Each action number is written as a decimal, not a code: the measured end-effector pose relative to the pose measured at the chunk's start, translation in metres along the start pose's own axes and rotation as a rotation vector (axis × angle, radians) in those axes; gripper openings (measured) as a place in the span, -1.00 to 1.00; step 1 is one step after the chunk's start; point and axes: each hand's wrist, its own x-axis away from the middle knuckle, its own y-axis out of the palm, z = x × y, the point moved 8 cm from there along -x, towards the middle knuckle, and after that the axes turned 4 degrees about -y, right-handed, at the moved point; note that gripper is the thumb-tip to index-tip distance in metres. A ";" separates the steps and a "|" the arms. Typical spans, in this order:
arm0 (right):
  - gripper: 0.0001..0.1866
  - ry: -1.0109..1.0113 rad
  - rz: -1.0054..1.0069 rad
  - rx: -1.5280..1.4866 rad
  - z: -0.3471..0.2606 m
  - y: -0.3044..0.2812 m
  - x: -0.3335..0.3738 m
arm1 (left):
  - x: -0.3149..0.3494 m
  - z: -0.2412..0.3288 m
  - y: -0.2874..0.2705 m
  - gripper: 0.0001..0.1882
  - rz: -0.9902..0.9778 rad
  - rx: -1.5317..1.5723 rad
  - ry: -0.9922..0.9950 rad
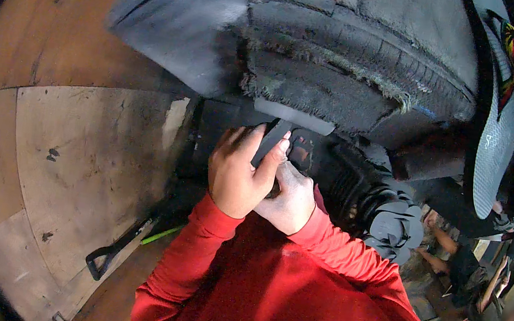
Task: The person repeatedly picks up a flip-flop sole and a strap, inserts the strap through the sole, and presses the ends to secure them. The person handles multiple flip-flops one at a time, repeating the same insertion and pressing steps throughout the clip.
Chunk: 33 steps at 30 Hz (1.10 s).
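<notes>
My left hand (236, 174) is closed round a dark flat piece (271, 143) that looks like a sandal sole seen nearly edge-on. Its thumb presses on the near face, and the fingers wrap behind. Against the lower part of the same piece, my dusty right hand (291, 197) is closed too, its fingertips partly hidden by the left hand. The far end of the piece meets, or lies very near, a light grey rounded bar (294, 117) under a frayed, dust-covered dark housing (347, 68). Whether the two touch I cannot tell.
Dark grey soles are stacked (394, 227) to the right. A grey sandal (496, 146) hangs at the upper right. Wooden panels (92, 178) stand on the left, with a black handle (104, 260) below. Another person's arms (440, 249) show at far right.
</notes>
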 end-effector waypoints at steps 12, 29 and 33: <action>-0.21 -0.232 0.026 0.478 0.014 -0.009 -0.001 | 0.026 -0.042 0.033 -0.68 0.066 0.439 -0.262; -0.32 -0.448 0.245 0.407 -0.015 0.014 0.001 | 0.016 0.009 -0.023 -0.58 0.005 0.045 0.147; -0.08 -0.224 0.204 0.236 -0.001 0.016 -0.001 | 0.000 0.009 -0.010 -0.66 -0.037 -0.131 0.091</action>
